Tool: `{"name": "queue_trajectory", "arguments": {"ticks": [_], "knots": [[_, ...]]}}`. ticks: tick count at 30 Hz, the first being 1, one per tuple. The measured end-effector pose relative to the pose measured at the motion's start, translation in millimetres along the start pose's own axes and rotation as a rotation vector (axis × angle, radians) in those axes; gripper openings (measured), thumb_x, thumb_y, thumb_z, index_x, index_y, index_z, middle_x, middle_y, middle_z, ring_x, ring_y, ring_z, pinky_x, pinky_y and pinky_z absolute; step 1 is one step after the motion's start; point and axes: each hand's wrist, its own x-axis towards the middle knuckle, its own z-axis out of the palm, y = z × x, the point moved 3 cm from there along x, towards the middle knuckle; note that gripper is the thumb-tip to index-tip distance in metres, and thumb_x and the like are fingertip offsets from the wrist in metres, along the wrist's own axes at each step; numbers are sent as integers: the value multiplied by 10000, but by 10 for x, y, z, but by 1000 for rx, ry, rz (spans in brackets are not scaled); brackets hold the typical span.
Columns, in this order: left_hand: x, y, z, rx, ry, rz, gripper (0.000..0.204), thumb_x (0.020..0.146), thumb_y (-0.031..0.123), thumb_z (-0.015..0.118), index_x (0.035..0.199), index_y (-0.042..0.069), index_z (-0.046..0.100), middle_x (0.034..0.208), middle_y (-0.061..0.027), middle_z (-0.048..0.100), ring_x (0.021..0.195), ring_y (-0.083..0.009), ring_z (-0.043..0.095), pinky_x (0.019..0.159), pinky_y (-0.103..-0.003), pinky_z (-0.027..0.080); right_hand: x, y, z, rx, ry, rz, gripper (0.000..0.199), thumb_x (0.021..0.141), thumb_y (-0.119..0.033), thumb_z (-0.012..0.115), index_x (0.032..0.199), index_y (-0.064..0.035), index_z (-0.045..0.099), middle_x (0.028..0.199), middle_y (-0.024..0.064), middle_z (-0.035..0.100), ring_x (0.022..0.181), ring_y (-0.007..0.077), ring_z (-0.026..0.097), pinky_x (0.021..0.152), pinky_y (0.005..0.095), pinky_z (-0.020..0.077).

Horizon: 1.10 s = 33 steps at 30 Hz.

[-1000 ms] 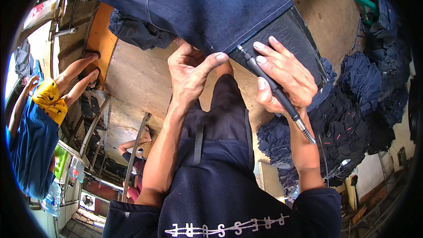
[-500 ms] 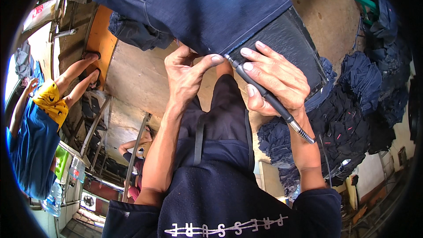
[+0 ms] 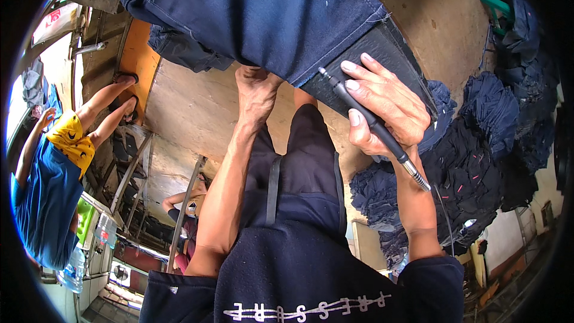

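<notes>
Distressing jeans hem [image 3: 359,60]: right hand [image 3: 388,107] clamped on rotary tool [image 3: 371,122], left hand [image 3: 257,93] gripping denim beneath; next likely needs steady tip pressure.

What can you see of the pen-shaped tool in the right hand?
The rotary tool is a slim, dark, pen-like handpiece with a metal-looking collar and a thin cable trailing from its rear end past the wrist. It lies diagonally, tip up-left, rear down-right. The right hand grips it, fingers spread over it. Its tip meets the dark jeans at the hem edge; the bit itself is hidden.
</notes>
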Motion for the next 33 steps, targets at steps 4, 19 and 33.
{"name": "queue_trajectory", "arguments": {"ticks": [4, 19, 33], "knots": [[-16, -9, 2, -13, 19, -12, 177, 938, 30, 855, 1106, -1, 807, 1120, -33, 828, 1046, -127, 733, 977, -342, 562, 18, -10, 18, 7, -30, -11, 244, 809, -36, 761, 1036, 30, 822, 916, 170, 811, 1054, 342, 832, 1031, 527, 648], [-20, 12, 8, -14, 13, -5, 158, 939, 27, 845, 1091, -6, 813, 1101, -36, 829, 1034, -127, 738, 962, -337, 560, -13, 43, -16, -19, 75, 18, 267, 762, -5, 759, 1020, 42, 812, 934, 167, 812, 1057, 364, 831, 1048, 567, 631], [-28, -5, -28, 71, 24, -92, 213, 935, 54, 858, 1130, -13, 804, 1154, -42, 821, 1105, -140, 715, 1034, -356, 528, -7, 81, -77, -72, 166, 91, 315, 725, 53, 715, 1029, 75, 795, 960, 203, 816, 1059, 383, 828, 1061, 589, 616]]}}
